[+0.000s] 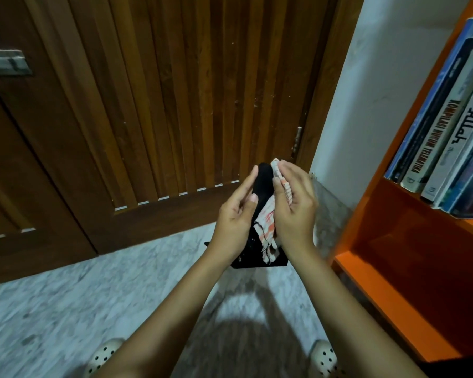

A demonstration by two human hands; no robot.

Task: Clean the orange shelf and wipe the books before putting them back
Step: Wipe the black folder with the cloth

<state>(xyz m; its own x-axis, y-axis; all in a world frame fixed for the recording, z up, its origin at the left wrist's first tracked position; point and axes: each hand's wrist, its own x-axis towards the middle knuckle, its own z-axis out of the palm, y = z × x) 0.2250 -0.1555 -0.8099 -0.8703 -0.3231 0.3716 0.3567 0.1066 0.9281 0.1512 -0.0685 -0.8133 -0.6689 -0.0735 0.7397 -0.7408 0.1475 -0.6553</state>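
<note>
Wooden door (161, 105): dark slatted panels filling the far side and the left.
Floor (79, 309): pale marbled tiles, near and left; the toes of two perforated shoes (104, 353) show at the near edge.
Orange shelf (372, 203): stands at the right; its lower compartment looks bare as far as it shows.
Books (445, 132): a leaning row in the upper compartment, far right, none in hand.
Left hand (234, 214): centre of view, fingers straight and pressed together along the bookend's left side, thumb laid on its near face, pinching it.
Right hand (295, 203): just right of the left, fingers curled over the cloth, pressing it to the bookend.
Black bookend (262, 184): apparently thin sheet metal, a rounded upright with a flat foot below; held in the air between the hands.
Cloth (266, 222): white with orange stripes, frayed, draped over the upright.
Handling: the bookend is probably light, stiff and smooth with thin edges; grip the flat upright. The cloth is limp and bunches easily.
</note>
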